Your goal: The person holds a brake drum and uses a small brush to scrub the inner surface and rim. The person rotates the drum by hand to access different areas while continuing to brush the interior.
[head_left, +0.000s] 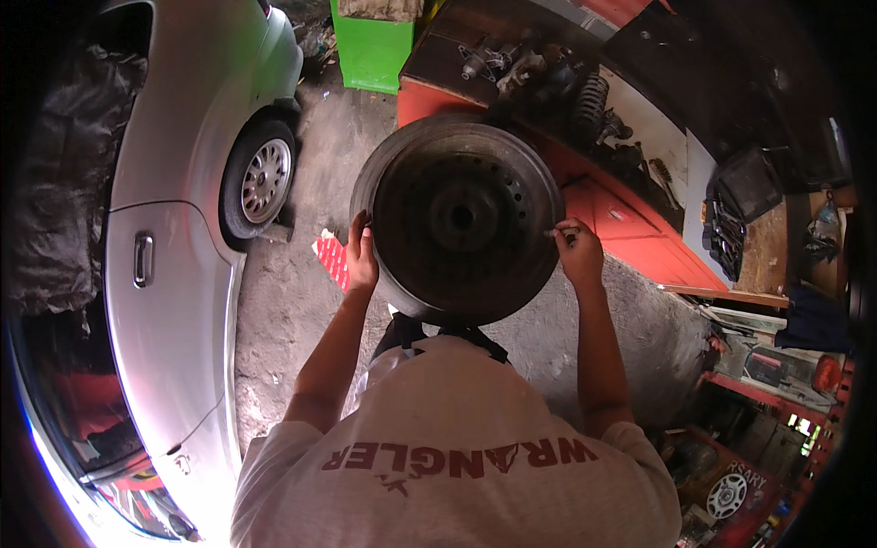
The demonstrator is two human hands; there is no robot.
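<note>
Your pale shirt [438, 402] is nearest, with dark red letters across it. Your two bare arms reach forward past it. In front of you is a round dark wheel [448, 260], with a wide dark ring outside, a metal middle, a hole in the center and small holes around that. It sits between your hands, with its open face toward you. Your left grip [362, 253] is against its left edge, thumb up; I cannot tell if the fingers close around it. Your right grip [577, 248] is at the right edge, with thumb and fingers bent close together; I cannot tell if they pinch something small.

Just left of your left grip, a red and white patterned piece [332, 262] lies on the rough gray floor [283, 352]. Farther left is a silver car [174, 320], with a silver spoked wheel [266, 180] on it.

Past the dark wheel, to the right, is an orange-red cabinet [639, 237]. On its surface lie dark metal parts [525, 73] and a dark coiled spring [592, 99]. Farther right is an open black tool case [726, 224]. Far ahead stands a bright green box [373, 53].
</note>
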